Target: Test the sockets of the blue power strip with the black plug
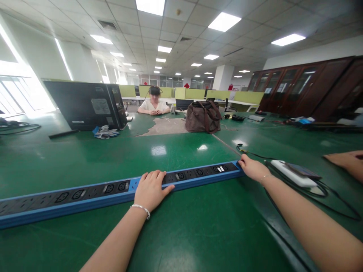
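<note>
A long blue power strip (93,191) with black sockets lies slantwise across the green table, running out of view at the left edge. My left hand (151,189) lies over its middle, fingers bent across the top towards the far side and thumb along the near side. At the strip's right end is my right hand (251,169), its fingers closed round the end piece. Part of that end is hidden by the fingers. Two small white labels (220,169) show between sockets close to the right hand.
A white power strip (293,173) with a dark flat device on it lies at right among black cables. Another person's hand (346,160) rests beyond it. Farther back are a black computer case (85,105), gloves (105,132), a brown bag (202,117) and a seated person (154,105).
</note>
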A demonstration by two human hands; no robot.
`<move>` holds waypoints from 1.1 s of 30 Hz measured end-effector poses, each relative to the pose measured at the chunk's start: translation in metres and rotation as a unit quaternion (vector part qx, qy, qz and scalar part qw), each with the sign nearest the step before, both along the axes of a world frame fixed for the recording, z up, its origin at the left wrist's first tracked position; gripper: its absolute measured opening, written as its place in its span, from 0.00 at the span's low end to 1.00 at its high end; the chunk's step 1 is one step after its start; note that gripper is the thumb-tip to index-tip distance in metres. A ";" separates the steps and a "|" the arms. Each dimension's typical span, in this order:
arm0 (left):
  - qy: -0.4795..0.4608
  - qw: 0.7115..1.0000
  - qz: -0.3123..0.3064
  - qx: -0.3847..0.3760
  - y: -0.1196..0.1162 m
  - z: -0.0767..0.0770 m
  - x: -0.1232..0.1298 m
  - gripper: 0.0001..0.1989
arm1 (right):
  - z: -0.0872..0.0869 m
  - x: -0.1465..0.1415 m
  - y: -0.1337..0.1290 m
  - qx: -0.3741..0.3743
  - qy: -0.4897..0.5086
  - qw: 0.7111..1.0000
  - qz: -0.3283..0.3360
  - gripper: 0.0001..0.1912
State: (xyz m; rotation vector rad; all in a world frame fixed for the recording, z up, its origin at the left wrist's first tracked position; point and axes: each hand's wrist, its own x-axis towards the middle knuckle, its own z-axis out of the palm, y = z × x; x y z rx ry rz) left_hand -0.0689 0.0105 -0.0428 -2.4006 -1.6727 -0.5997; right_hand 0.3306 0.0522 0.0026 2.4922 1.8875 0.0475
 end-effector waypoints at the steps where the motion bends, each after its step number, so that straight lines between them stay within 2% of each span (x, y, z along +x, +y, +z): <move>1: 0.000 1.000 -0.001 0.002 0.000 0.000 0.000 0.25 | -0.001 0.000 0.000 0.001 -0.001 1.000 0.001 0.18; 11: 0.002 1.000 -0.001 0.008 0.001 -0.002 -0.001 0.25 | -0.008 0.002 0.000 0.009 -0.008 1.000 0.000 0.20; 16: 0.007 1.000 0.001 0.013 0.000 -0.001 -0.001 0.25 | -0.011 0.002 0.000 0.026 -0.013 0.999 -0.022 0.20; 26: 0.001 1.000 -0.001 0.010 0.001 -0.001 -0.001 0.25 | -0.013 0.001 -0.002 0.037 0.015 0.999 -0.028 0.19; 33: -0.001 1.000 -0.004 0.010 0.001 -0.002 -0.001 0.25 | -0.018 0.000 -0.001 0.090 0.071 0.991 -0.071 0.19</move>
